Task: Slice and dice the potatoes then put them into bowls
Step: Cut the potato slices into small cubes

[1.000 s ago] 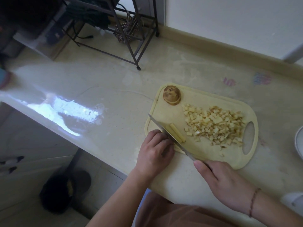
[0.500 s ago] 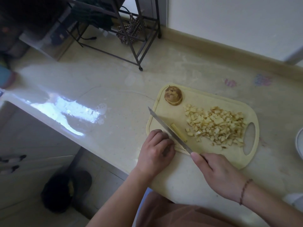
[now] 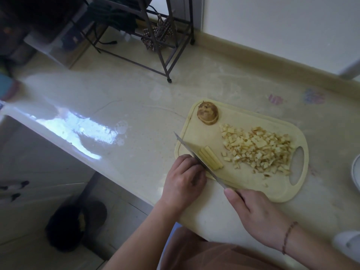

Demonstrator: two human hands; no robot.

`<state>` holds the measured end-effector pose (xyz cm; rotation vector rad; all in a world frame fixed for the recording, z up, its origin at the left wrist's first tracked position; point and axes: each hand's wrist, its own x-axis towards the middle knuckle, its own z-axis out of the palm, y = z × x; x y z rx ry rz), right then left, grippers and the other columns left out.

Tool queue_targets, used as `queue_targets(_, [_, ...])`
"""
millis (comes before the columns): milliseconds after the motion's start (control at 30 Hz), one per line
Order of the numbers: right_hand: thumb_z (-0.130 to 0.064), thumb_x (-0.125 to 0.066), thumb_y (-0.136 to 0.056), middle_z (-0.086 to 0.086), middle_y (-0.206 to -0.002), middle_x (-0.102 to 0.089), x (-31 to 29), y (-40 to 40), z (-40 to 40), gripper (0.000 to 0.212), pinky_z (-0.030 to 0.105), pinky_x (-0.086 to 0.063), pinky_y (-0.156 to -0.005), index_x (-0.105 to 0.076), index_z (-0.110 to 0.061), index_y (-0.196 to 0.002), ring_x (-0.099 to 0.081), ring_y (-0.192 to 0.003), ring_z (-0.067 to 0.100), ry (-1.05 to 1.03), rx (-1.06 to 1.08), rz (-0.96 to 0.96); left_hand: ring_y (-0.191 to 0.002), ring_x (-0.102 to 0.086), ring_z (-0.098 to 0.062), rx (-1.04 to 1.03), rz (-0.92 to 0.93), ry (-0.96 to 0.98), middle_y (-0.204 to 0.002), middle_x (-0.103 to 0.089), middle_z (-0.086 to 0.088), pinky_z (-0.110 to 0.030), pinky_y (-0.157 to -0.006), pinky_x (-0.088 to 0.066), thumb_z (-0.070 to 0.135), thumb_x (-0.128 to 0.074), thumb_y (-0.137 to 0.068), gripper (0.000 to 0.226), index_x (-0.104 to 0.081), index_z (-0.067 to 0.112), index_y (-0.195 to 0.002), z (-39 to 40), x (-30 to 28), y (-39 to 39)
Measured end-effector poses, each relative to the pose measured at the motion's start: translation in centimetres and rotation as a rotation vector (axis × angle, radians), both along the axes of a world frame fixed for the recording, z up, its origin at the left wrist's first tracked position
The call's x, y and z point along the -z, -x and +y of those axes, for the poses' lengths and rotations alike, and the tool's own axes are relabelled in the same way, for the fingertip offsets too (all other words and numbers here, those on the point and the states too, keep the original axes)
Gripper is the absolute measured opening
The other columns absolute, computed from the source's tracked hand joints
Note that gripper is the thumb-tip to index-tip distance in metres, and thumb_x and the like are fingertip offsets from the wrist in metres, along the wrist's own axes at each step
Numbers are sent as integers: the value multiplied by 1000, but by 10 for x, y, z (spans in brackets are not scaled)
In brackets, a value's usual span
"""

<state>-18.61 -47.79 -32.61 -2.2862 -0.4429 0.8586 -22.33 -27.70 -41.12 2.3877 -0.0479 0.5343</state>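
Note:
A pale yellow cutting board [image 3: 243, 184] lies on the counter. My right hand [image 3: 257, 213] grips the handle of a knife [image 3: 196, 155], forefinger along the spine, blade angled across the board's near-left corner. My left hand [image 3: 184, 182] sits curled against the blade's left side, over a potato piece that it hides almost completely. A few cut potato strips [image 3: 211, 160] lie just right of the blade. A pile of diced potato [image 3: 259, 151] covers the board's right half. A brown-skinned potato end [image 3: 207, 113] sits at the far-left corner.
A white bowl's rim [image 3: 356, 172] shows at the right edge, and a white object [image 3: 348, 244] at the bottom right. A dark metal rack [image 3: 155, 36] stands at the back of the counter. The counter's front edge [image 3: 116, 178] drops to the floor on the left.
The knife has come down beside my left fingers and more strips now lie right of the blade. Both hands stay at the board's near-left corner.

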Motion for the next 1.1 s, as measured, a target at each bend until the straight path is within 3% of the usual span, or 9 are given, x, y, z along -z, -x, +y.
queue_targets(200, [-69,-21,-85,0,-47,-36,-2,-14,16,62,27,-32,-51,-35,-16,-55,-40,-47,11,-1,-14,-18,-96,-65,-26,0,-9,5,-93,-70,-9,-33,-84,-56,0,-78,-82,4,-76,1,-85,1,0,-1])
queue_targets(400, [-77,-19,-83,1,-48,-40,2,-12,1,76,31,-36,-52,-39,-7,-58,-40,-46,8,-14,22,23,-96,-66,-25,10,-28,-17,-91,-69,-9,-30,-87,-55,0,-79,-83,4,-75,1,-84,0,2,-1])
queue_targets(567, [-70,-23,-83,-1,-50,-38,-2,-21,13,62,30,-34,-52,-36,-15,-57,-38,-48,8,1,-4,30,-98,-66,-24,40,-24,-12,-93,-70,-10,-27,-91,-54,1,-76,-86,1,-75,0,-86,1,1,-3])
queue_targets(867, [-74,-23,-85,0,-48,-42,-9,-9,0,75,32,-38,-56,-41,-6,-58,-42,-47,11,-23,38,-12,-106,-66,-23,73,-3,20,-104,-72,-10,-33,-93,-56,3,-75,-90,6,-76,0,-95,1,0,1])
queue_targets(1000, [-82,-16,-78,-4,-47,-42,-13,-4,-7,73,28,-36,-53,-40,-17,-57,-44,-47,10,32,-32,-96,-98,-65,-26,-30,-123,90,-100,-68,-12,-43,-80,-56,-3,-74,-84,10,-75,0,-94,13,-19,14])
queue_targets(1100, [-79,-8,-81,-5,-53,-46,-19,0,-6,65,33,-41,-55,-40,-25,-63,-50,-52,11,116,-99,-169,-90,-61,-23,-112,-260,156,-94,-64,-8,-38,-76,-52,3,-67,-86,8,-71,5,-93,22,-60,2])
